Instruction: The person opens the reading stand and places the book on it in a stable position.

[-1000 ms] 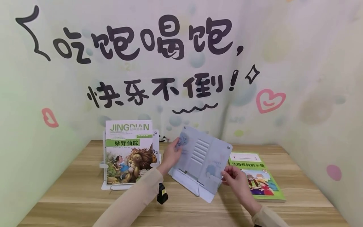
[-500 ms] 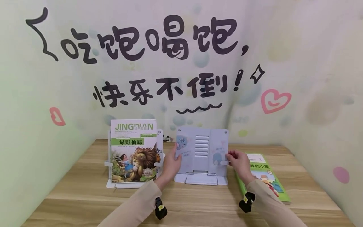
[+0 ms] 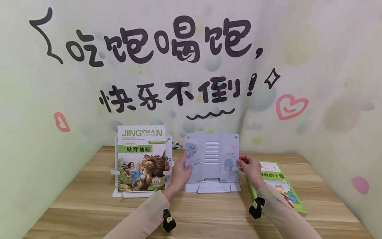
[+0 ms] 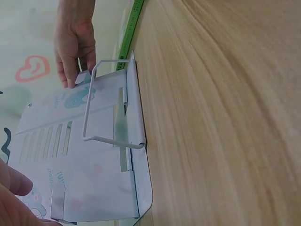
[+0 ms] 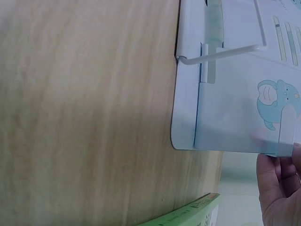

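A pale blue metal book stand (image 3: 198,174) with cartoon prints and a slotted middle stands upright on the table. My left hand (image 3: 180,172) grips its left edge, thumb in front and fingers partly hidden behind the panel. At the right edge, beside a small side clip (image 5: 287,134), my right hand (image 3: 251,170) pinches the stand between thumb and fingers. The wire page holder (image 4: 89,110) sticks out in front at the stand's base. Both hands also show in the left wrist view.
To the left, a second white stand (image 3: 115,191) holds an upright book (image 3: 141,166) with a lion cover. A green-edged book (image 3: 283,186) lies flat on the wooden table (image 3: 209,215) at the right, partly behind the right forearm. A printed wall cloth (image 3: 191,122) hangs behind.
The book stand was tilted and held up a second ago; it has come down upright onto the table, then shifted slightly. Both hands have stayed on its edges.
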### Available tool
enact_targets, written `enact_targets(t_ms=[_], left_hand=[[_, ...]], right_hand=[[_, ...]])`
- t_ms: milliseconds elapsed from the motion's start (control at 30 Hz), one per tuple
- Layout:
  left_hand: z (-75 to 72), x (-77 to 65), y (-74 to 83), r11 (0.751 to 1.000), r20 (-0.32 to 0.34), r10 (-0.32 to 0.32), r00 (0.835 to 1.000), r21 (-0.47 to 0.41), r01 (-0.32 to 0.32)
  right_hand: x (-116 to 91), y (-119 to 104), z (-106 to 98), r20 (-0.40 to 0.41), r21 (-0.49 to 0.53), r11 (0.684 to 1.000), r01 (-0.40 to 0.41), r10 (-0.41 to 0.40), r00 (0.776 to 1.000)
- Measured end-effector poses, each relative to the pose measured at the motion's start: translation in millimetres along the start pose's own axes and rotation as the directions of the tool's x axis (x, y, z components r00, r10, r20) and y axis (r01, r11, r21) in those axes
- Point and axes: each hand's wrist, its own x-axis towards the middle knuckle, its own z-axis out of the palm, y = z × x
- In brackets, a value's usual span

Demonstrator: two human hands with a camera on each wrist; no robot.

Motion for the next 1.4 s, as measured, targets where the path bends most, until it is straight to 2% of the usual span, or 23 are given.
enact_targets(t_ms=[100,367,567,633,733,833,900,967,1033,1100,1167,1233,1333,1400], left_hand=[[1.6,1.0,-0.4,1.0,0.016,0.003,1.0,0.013,-0.003],[0.1,1.3,0.5,1.0,0.017,-0.017,1.0,0.023,0.017],[-0.4,3.2,0.0,0.999,0.04,-0.015,0.999,0.032,0.014],[1.2,3.1,-0.5,1.0,0.044,0.006,0.999,0.029,-0.007],[5.9,-1.0,0.7,0.997,0.012,0.071,0.997,0.021,-0.072],[14.3,-10.9,8.5,0.985,-0.012,0.173,0.985,-0.006,-0.173],[22.9,-18.9,16.9,0.975,0.023,0.219,0.975,-0.053,-0.218],[36.1,-28.0,27.3,0.962,0.11,0.242,0.964,-0.157,-0.224],[51.5,-37.4,36.4,0.951,0.213,0.221,0.952,-0.265,-0.162],[68.2,-46.9,42.2,0.938,0.309,0.163,0.937,-0.342,-0.05],[84.7,-54.8,45.4,0.927,0.396,0.072,0.916,-0.364,0.085],[100.6,-59.9,46.5,0.906,0.467,-0.015,0.884,-0.369,0.21],[123.1,-63.0,44.5,0.838,0.55,-0.13,0.825,-0.383,0.388],[136.4,-63.2,43.0,0.788,0.584,-0.185,0.791,-0.393,0.474]], right_hand=[[-2,0,-3,-0.006,0.005,1.0,-0.012,0.012,1.0],[-5,-1,-3,-0.013,0.019,1.0,0.02,-0.019,1.0],[-6,-2,-4,-0.008,0.025,0.999,0.02,-0.019,1.0],[-7,-1,-8,0.01,0.009,0.999,0.032,-0.032,0.999],[-7,4,-23,0.043,-0.081,0.994,0.078,-0.075,0.996],[-7,18,-52,0.051,-0.248,0.955,0.166,-0.158,0.986],[-8,32,-77,0.032,-0.362,0.912,0.191,-0.192,0.981],[-12,47,-104,0.019,-0.455,0.875,0.165,-0.175,0.984],[-17,59,-128,0.026,-0.508,0.854,0.11,-0.113,0.993],[-21,71,-145,0.047,-0.547,0.835,0.067,-0.049,0.998],[-26,80,-156,0.084,-0.571,0.819,0.051,-0.003,0.996],[-31,86,-161,0.115,-0.588,0.807,0.062,0.007,0.993],[-38,92,-163,0.142,-0.606,0.791,0.087,0.0,0.99],[-42,92,-163,0.14,-0.614,0.784,0.092,-0.007,0.99]])
